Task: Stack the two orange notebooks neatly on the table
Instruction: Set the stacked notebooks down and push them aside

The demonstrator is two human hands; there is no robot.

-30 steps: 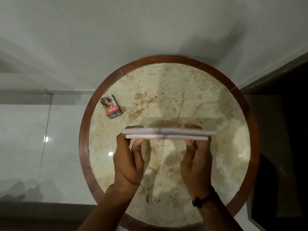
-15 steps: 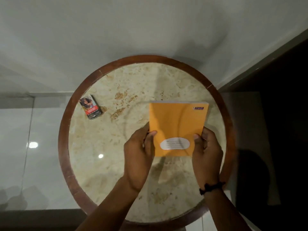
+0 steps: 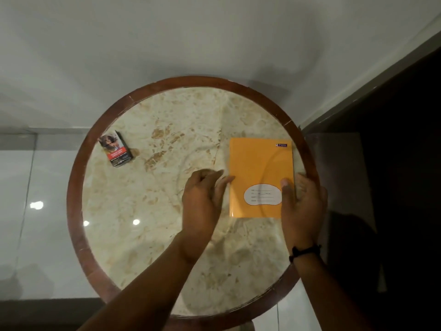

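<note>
The right hand [image 3: 301, 206] lies against the right edge of the orange notebooks [image 3: 261, 170], thumb resting on the top cover beside the white label, fingers curled along the outer edge; whether it truly grips the stack or only steadies it cannot be told. The left hand [image 3: 202, 199] is blurred, fingers loosely spread and empty, fingertips just at the notebooks' left edge.

Only one flat orange cover shows, so the second book cannot be made out under it. The stack lies flat, long axis running from the near rim toward the far rim, the white oval label at the near end and a small printed logo at the far right corner. The cover is smooth and matte, rectangular.

The notebooks sit on the right part of the round table [image 3: 78, 211], close to its right rim. The top is glossy cream marble with brown veining, ringed in dark reddish wood. A small printed box [image 3: 116, 149] lies well apart, across the table to the left of the notebooks. A dark band circles the right wrist.
</note>
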